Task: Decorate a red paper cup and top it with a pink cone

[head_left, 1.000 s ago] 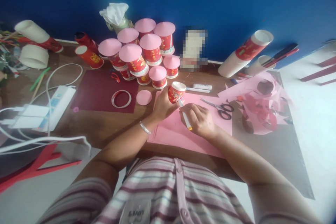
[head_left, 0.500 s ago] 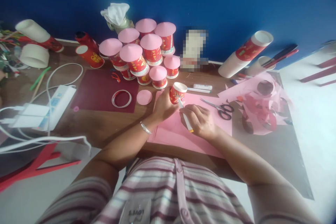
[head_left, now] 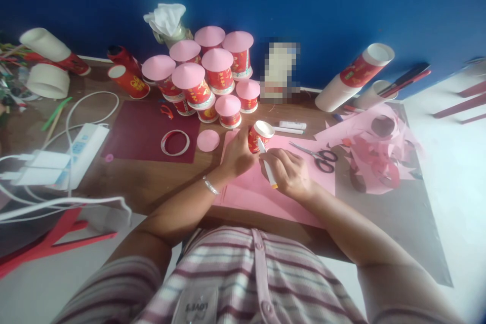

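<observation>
My left hand (head_left: 240, 153) is closed round a small red patterned paper tube (head_left: 256, 140) with a white rim, tilted over the pink paper sheets (head_left: 252, 187). In my right hand (head_left: 286, 169) is a white marker (head_left: 270, 169) with an orange end; its tip meets the tube's side or lies very close to it. Black-handled scissors (head_left: 319, 156) lie on the paper to the right. A pink paper disc (head_left: 208, 140) rests left of my left hand. Just behind the tube are a white glue stick (head_left: 292, 125) and a slim white pen (head_left: 290, 130).
Several red tubes with pink cone tops (head_left: 189, 78) stand at the back. A white ring (head_left: 175, 142) lies on a maroon sheet (head_left: 129, 131). Pink paper scraps (head_left: 374, 162) and a tall tube (head_left: 353, 78) are at right. A power strip (head_left: 81, 154) with cables is at left.
The red tube has shifted slightly to the right and tipped a little, its rim tilting more. Both hands keep their hold, and the marker tip stays at the tube's side.
</observation>
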`<state>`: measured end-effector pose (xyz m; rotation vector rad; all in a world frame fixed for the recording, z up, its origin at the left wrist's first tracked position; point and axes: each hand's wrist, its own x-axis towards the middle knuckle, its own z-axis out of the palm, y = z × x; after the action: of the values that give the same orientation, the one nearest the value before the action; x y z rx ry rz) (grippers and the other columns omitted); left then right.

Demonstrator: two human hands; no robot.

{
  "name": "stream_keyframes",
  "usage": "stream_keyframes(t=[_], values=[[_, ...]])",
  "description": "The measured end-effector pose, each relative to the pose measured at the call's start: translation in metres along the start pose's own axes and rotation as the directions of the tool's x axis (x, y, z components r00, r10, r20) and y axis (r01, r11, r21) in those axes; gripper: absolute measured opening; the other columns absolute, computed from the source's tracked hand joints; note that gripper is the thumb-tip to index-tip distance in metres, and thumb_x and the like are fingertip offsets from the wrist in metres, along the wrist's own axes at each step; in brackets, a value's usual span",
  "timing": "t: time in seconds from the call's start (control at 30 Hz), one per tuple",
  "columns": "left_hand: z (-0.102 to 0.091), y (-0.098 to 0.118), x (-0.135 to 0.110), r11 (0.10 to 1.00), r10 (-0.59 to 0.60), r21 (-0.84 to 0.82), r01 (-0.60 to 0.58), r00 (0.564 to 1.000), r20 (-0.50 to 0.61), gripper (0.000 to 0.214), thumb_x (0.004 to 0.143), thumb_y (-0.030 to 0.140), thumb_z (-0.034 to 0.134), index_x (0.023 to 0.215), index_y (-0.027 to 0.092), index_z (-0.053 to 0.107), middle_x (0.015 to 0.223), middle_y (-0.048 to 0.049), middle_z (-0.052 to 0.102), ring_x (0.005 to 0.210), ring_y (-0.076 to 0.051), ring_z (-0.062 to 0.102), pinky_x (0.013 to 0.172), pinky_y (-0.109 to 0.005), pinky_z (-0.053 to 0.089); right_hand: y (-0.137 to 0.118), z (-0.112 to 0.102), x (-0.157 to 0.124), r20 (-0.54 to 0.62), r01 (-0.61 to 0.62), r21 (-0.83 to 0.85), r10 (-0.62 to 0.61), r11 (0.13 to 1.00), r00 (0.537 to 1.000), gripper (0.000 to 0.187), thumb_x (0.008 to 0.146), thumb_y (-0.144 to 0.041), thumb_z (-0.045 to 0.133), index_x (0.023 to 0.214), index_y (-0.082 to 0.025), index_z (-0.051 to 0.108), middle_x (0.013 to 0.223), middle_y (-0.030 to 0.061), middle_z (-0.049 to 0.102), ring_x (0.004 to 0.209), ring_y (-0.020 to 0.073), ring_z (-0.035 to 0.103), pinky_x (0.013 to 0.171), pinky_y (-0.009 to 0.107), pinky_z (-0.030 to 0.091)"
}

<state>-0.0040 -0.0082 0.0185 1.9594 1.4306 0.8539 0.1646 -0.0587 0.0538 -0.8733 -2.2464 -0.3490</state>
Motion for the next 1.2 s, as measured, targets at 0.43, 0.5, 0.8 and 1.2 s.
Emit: stream_keyframes(t=[0.43,0.5,0.8,1.2], values=[[-0.0032,0.0038,0.0024,0.999,-0.038,-0.037,0.037,0.999,-0.008,0.036,0.075,0.027,0.076,0.103,0.023,0.054,0.094,-0.0042,0.069,0.084,-0.024,0.064,0.075,-0.037,0.050,-0.0008,0.0035,-0.0055,0.041,-0.003,0.025,0.002,1.000,0.999,0.023,0.096,-0.007,0.053,0.118,-0.012,0.056,0.086,0.0083,0.067,0.072,0.0189,0.063,0.060,0.030,0.050],[-0.0029,0.0028,0.0025,0.998,-0.045,-0.039,0.044,0.999,-0.021,0.039,0.074,0.026,0.077,0.105,0.023,0.054,0.095,-0.0039,0.069,0.085,-0.024,0.064,0.075,-0.036,0.051,-0.0011,0.0037,-0.0056,0.044,0.002,0.016,-0.003,1.000,0.999,0.021,0.096,-0.007,0.052,0.117,-0.013,0.056,0.085,0.0078,0.067,0.071,0.0183,0.063,0.059,0.030,0.049],[-0.0006,-0.0017,0.0039,0.999,-0.028,-0.030,0.027,0.999,-0.038,0.037,0.073,0.020,0.073,0.103,0.023,0.052,0.092,-0.0020,0.068,0.081,-0.022,0.064,0.073,-0.035,0.049,-0.0026,0.0038,-0.0061,0.062,-0.003,0.011,0.002,1.000,0.998,0.015,0.098,-0.007,0.048,0.108,-0.014,0.057,0.083,0.0062,0.065,0.070,0.0171,0.060,0.059,0.029,0.046],[0.0025,-0.0054,0.0048,0.999,-0.023,-0.027,0.021,0.997,-0.072,0.034,0.073,0.020,0.073,0.100,0.022,0.052,0.087,-0.0007,0.069,0.076,-0.020,0.065,0.070,-0.033,0.050,-0.0036,0.0031,-0.0063,0.076,-0.004,0.017,0.003,1.000,0.997,0.014,0.097,-0.007,0.051,0.108,-0.012,0.056,0.079,0.0053,0.064,0.068,0.0171,0.059,0.056,0.029,0.044]])
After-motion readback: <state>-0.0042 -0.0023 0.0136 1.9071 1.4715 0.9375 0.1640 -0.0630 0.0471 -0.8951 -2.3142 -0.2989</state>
